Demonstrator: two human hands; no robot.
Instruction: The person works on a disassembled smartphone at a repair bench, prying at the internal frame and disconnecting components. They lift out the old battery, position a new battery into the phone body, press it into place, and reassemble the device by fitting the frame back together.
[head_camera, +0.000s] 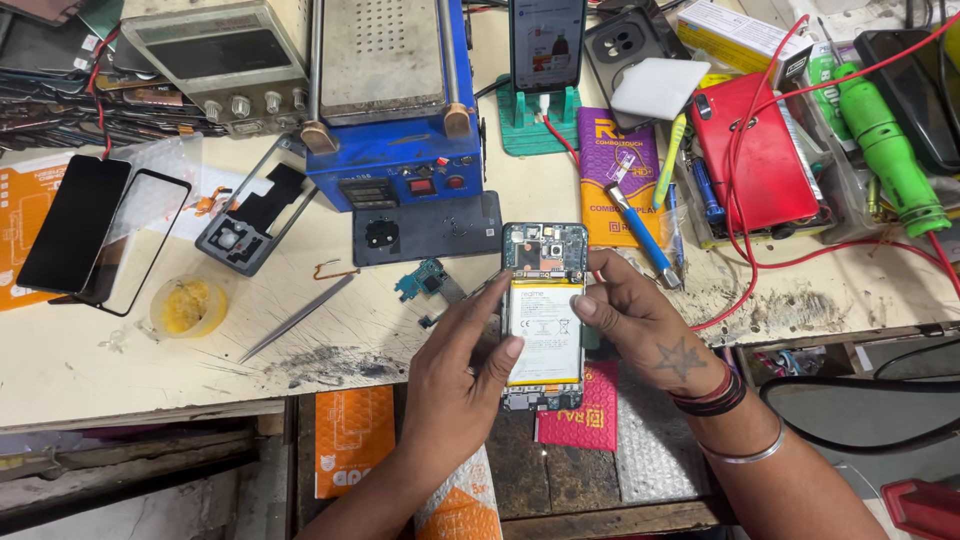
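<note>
Fingers (590, 305) over opened phone's (545, 250) edges

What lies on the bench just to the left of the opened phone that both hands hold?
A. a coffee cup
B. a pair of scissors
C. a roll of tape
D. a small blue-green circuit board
D: a small blue-green circuit board lies on the bench just left of the opened phone, which the left hand and right hand hold between them.

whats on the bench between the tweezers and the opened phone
In the head view, a small blue-green circuit board lies between the tweezers and the opened phone.
</note>
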